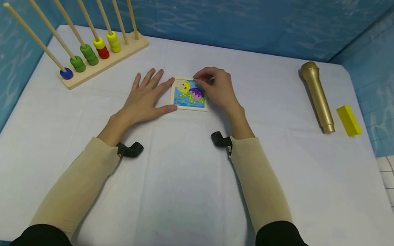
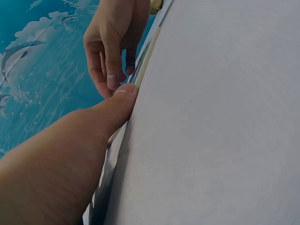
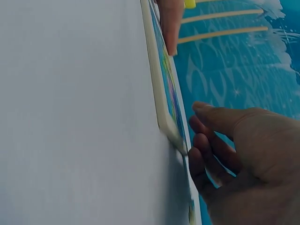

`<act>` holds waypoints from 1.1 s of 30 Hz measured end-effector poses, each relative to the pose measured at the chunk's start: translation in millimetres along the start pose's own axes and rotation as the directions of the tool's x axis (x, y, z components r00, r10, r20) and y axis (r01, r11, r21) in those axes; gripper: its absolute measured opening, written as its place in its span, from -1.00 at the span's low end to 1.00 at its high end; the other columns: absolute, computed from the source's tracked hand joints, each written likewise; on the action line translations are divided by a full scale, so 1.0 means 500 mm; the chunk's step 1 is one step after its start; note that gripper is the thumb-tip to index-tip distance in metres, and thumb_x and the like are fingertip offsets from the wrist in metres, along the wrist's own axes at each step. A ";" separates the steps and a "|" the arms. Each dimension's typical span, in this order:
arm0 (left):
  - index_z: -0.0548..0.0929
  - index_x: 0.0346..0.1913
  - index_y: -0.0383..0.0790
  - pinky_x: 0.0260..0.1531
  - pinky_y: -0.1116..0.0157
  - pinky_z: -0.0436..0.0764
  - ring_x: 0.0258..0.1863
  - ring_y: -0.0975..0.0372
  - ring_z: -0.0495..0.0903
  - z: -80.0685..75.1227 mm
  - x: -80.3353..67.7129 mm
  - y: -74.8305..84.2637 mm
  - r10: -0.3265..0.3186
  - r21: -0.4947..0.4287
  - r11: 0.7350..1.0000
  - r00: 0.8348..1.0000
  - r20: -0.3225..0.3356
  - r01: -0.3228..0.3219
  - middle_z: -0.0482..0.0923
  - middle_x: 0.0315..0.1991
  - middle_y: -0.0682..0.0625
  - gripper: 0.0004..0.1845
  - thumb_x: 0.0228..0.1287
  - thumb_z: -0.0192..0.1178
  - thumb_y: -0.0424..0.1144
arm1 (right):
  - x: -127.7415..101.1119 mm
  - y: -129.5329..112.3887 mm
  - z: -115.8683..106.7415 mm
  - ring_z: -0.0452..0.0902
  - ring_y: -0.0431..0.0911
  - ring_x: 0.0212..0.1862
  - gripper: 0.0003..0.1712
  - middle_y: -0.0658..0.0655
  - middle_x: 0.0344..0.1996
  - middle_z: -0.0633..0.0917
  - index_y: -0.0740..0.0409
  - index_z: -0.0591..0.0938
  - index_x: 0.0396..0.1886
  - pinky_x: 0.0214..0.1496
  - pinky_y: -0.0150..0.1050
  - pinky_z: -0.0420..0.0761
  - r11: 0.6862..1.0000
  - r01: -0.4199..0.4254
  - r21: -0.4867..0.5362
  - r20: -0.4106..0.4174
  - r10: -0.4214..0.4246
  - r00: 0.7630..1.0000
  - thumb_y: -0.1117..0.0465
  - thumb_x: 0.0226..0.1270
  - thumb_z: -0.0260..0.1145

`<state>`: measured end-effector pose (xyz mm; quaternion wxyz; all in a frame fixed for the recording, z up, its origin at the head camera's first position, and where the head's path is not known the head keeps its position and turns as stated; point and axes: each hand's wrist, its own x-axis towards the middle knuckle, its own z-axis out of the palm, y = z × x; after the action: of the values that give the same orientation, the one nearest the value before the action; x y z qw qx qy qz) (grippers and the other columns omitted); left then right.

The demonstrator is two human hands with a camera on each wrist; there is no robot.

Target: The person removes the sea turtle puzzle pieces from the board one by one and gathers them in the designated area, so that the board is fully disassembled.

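A small wooden-framed picture puzzle lies flat on the white table, showing a yellow-headed, purple-shelled figure on blue. My left hand is spread on the cloth at its left side, index fingertip at the upper left corner and thumb at the lower left. In the left wrist view, that thumb rests on the frame's edge. Over the upper right corner bends my right hand, its fingers loosely curved. Nothing shows between thumb and fingers in the right wrist view, where they hang close beside the frame.
At the back left stands a wooden peg rack with tall rods and blue, green, red and yellow beads. A gold cylinder with a wider head lies at the right, beside a yellow block. Blue patterned walls border the table.
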<state>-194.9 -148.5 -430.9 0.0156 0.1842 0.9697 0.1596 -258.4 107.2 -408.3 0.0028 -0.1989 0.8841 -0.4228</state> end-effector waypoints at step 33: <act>0.00 0.58 0.24 0.47 -0.18 -0.40 0.60 0.02 -0.35 0.002 -0.004 -0.001 0.012 -0.002 1.000 1.000 -0.024 -0.013 -0.21 0.62 -0.07 -0.04 0.19 -0.02 0.53 | 0.009 -0.031 0.053 0.40 -0.07 -0.03 -0.84 0.10 -0.11 0.58 0.13 0.66 -0.09 0.19 -0.24 0.41 0.964 0.021 -0.267 0.027 -0.014 1.000 0.26 0.49 0.17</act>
<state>-193.2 -149.0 -432.2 0.0030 0.1883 0.9685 0.1631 -252.6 76.9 -412.9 -0.0166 -0.2106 0.9311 -0.2972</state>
